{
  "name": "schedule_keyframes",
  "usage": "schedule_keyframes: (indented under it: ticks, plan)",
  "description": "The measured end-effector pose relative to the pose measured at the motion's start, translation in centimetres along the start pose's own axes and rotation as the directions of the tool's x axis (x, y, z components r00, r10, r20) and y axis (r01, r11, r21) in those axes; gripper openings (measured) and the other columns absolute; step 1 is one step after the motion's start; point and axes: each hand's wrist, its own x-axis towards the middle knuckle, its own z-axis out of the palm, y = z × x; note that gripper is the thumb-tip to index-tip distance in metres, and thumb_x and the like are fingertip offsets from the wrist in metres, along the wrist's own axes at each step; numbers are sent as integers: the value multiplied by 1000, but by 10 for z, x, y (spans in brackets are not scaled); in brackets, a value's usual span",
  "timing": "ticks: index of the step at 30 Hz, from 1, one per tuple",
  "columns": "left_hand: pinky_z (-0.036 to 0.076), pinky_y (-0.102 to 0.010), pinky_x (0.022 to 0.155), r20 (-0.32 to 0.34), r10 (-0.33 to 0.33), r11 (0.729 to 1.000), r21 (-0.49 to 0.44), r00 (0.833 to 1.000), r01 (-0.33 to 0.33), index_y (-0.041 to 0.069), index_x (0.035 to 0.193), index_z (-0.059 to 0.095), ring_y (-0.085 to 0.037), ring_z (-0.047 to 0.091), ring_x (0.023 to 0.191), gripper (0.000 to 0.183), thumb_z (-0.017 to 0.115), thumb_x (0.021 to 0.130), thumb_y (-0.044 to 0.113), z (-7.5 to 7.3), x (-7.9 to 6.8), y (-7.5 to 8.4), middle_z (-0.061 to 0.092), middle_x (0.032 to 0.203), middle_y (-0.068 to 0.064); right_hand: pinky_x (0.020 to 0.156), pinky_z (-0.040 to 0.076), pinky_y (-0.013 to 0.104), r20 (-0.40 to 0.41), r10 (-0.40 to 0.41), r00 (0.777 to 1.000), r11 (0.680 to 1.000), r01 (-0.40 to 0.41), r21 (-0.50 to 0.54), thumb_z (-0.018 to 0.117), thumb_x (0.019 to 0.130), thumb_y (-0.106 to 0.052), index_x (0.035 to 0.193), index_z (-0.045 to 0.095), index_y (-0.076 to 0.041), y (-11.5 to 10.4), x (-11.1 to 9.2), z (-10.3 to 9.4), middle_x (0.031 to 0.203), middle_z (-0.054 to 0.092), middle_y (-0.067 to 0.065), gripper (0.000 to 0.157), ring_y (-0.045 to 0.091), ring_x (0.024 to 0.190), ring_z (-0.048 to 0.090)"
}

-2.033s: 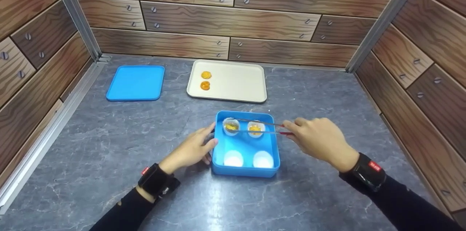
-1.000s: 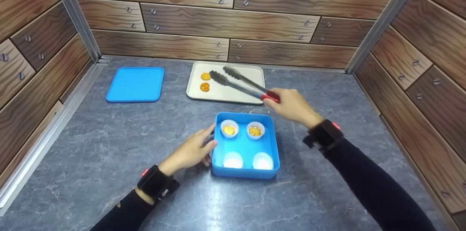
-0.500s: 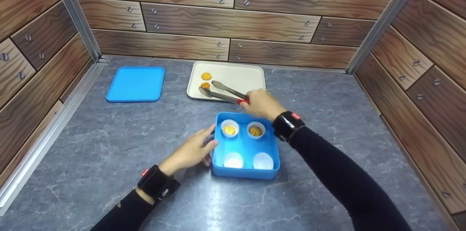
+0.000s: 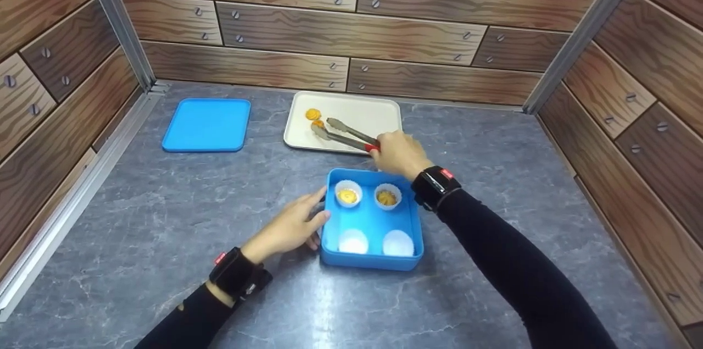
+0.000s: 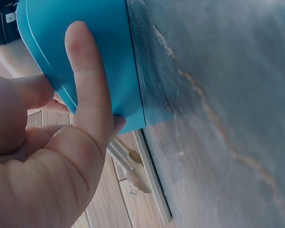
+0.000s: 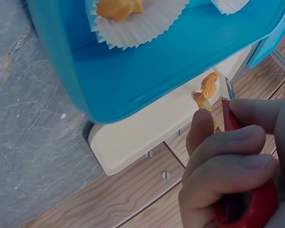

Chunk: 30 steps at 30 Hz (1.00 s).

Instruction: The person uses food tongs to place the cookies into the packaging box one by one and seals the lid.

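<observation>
My right hand [image 4: 403, 154] grips red-handled metal tongs [image 4: 351, 137] by their handles over the cream tray [image 4: 368, 112]. The tong arms are spread. One tip overlaps a small orange-brown cookie [image 4: 317, 124], partly hidden behind it; a swirled yellow cookie [image 4: 313, 114] lies just behind. My left hand [image 4: 296, 222] rests against the left wall of a blue square box [image 4: 370, 261], fingers straight along the outside and thumb at the rim. Inside the box, the two far white paper cups [image 4: 357, 187] each hold a cookie [image 6: 118, 8]; the two near cups [image 4: 397, 243] show plain white.
A flat blue lid [image 4: 206, 125] lies at the back left of the grey marbled table [image 4: 219, 189]. Wood-patterned walls [image 4: 285, 25] stand at the back and on both sides, with metal posts at the corners.
My right hand has gone from over the box to the tray with the tongs. The orange-brown cookie has shifted slightly right and back. My left hand has stayed at the box.
</observation>
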Motion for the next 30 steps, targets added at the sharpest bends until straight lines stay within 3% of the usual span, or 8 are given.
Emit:
schedule_keyframes:
  ticks: [6,12,19,30]
  plan:
    - [67,-39,59,-1,-4,1000,7,1000,4,13,170,23,-22,69,63,70,59,111,21,-1,0,-2,35,168,-25,78,58,52,-20,-20,1000,1000,20,-7,64,105,-30,101,71,-4,-5,4,4,96,69,15,27,34,86,66]
    - [67,-39,59,0,-1,1000,2,1000,1,14,170,22,-22,69,63,70,59,111,22,0,0,-2,35,167,-25,74,61,55,-62,-70,996,995,65,-82,63,105,-26,98,74,-4,-7,6,7,93,73,16,25,34,83,70]
    - [67,-38,58,2,6,1000,13,1000,-6,12,170,23,-21,69,62,69,58,111,22,0,1,-2,37,166,-25,66,59,51,-78,-107,991,988,97,-121,63,105,-23,100,75,-7,4,3,8,88,72,11,21,29,75,65]
    - [67,-39,59,-5,5,1000,9,1000,-5,14,170,23,-22,70,64,69,58,111,24,-1,-1,-3,42,163,-24,66,58,46,-91,-164,982,977,149,-154,65,107,-23,101,75,-9,18,-4,9,85,69,8,18,28,75,65]
